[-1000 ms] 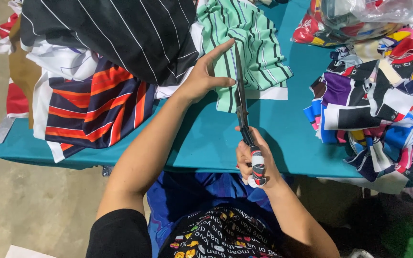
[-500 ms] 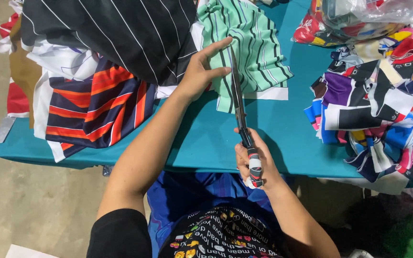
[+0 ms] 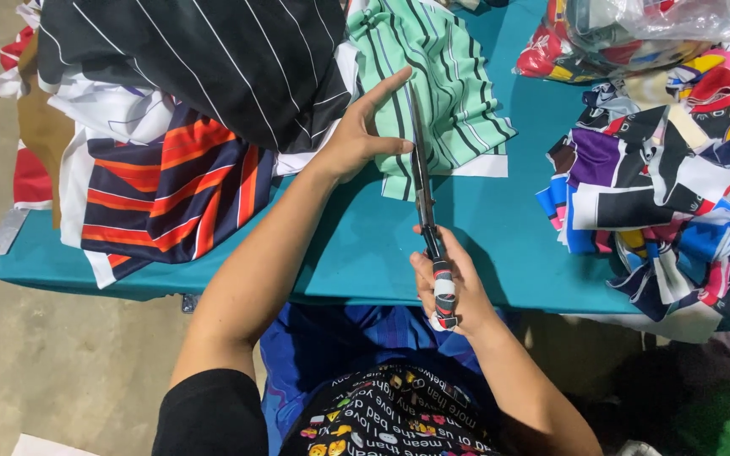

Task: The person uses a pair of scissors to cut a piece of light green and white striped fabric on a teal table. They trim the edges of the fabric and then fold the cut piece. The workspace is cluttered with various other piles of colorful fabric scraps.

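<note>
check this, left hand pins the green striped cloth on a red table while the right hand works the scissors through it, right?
Not quite: the table is teal, not red, as the head view shows. The rest holds: the left hand pins the green striped cloth while the right hand works the scissors through it.

The person wore a black top with short sleeves, and both arms were bare from the sleeve down. The front of the top point(image 3: 394, 414) was covered in small white letters and little bright pictures. Blue cloth point(image 3: 340, 346) covered the lap.
</note>
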